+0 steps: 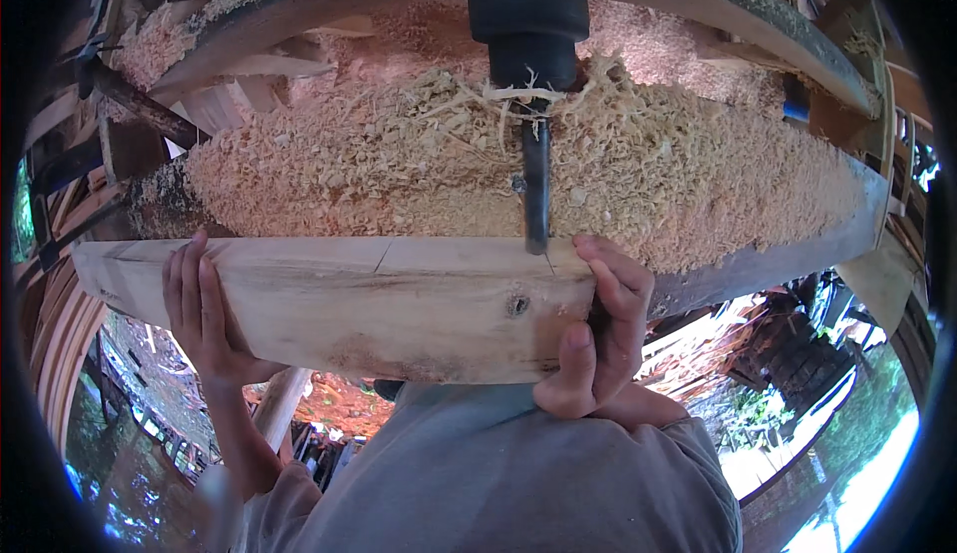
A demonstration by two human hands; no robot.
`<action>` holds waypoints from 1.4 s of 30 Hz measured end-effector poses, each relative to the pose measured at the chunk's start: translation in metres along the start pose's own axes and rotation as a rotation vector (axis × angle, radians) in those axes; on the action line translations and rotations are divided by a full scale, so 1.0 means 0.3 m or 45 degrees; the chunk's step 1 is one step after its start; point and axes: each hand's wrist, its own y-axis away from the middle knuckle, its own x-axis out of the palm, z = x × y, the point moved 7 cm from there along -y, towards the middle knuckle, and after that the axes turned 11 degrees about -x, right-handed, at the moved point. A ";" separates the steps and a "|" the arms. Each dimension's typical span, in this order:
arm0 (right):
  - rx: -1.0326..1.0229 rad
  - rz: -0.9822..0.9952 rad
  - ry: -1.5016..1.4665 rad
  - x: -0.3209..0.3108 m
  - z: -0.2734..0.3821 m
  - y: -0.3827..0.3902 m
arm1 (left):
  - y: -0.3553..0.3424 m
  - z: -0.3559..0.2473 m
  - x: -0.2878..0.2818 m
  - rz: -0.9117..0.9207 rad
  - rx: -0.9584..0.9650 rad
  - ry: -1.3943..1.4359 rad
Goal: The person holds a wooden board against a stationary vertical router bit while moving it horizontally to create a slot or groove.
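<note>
A thick pale wooden board [399, 309] lies crosswise in front of me, with a dark knot near its right end and thin lines marked across its upper edge. Near the board's left part, my left hand [204, 314] grips it with the fingers laid up over its face. My right hand [613, 324] is wrapped round the right end, thumb on the near side. Above that end a dark round drill bit [536, 189] points down from a black chuck [528, 14]. Its tip meets the board's upper edge beside a marked line. Stringy shavings cling round the bit's top.
Wood shavings [399, 164] are heaped behind the board on a long timber support [748, 269]. A curved beam [329, 9] crosses the back. At the far left a dark bar [145, 104] juts in, near stacked wooden strips [62, 339].
</note>
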 end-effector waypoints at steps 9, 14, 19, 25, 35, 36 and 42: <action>-0.019 -0.040 -0.040 0.007 -0.003 0.000 | -0.001 0.002 -0.007 -0.007 0.005 -0.020; -0.041 -0.046 -0.028 0.002 -0.001 -0.002 | -0.012 -0.003 -0.005 -0.005 0.012 0.009; 0.029 0.035 0.052 0.001 -0.001 0.002 | -0.007 -0.001 -0.004 -0.020 -0.007 -0.009; -0.068 -0.098 0.026 -0.001 -0.002 -0.011 | -0.007 0.003 -0.004 -0.016 -0.024 -0.003; -0.136 0.000 0.159 0.003 0.025 -0.057 | 0.001 0.005 0.002 -0.047 -0.023 -0.099; -0.143 -0.009 0.181 0.007 0.025 -0.062 | 0.001 0.007 0.003 -0.059 -0.012 -0.108; -0.129 0.007 0.150 0.011 -0.004 -0.061 | -0.002 0.017 -0.007 -0.061 -0.066 -0.026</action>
